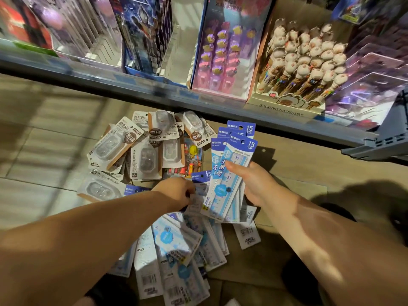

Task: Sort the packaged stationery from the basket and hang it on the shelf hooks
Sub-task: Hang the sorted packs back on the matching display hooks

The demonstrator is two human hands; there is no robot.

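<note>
My right hand [258, 184] grips a fanned stack of ruler packs [231, 164]. The thumb lies across the front of the top pack and the fingers curl behind the stack. The blue header cards, marked 15 cm, point up toward the shelf edge [136, 87], and the stack is held tilted above the floor. My left hand [176, 191] is lower, with fingers curled down onto a single ruler pack [201, 180] at the top of the floor pile [183, 250]. The picture is blurred at the fingertips, so I cannot tell whether that pack is pinched or only touched. The floor pile consists of more ruler packs, overlapping at mixed angles, some face down with barcodes showing. Just beyond it lies a group of correction tape packs [143, 151] with white and brown cards, also overlapping. A pack of orange and yellow items [192, 160] lies between the tape packs and the held stack. Both groups rest on the floor [298, 155] below the shelf. On the shelf stand a box of pens with plush tops [309, 58], a pink pen box [220, 54] and rows of upright packs [141, 32].
</note>
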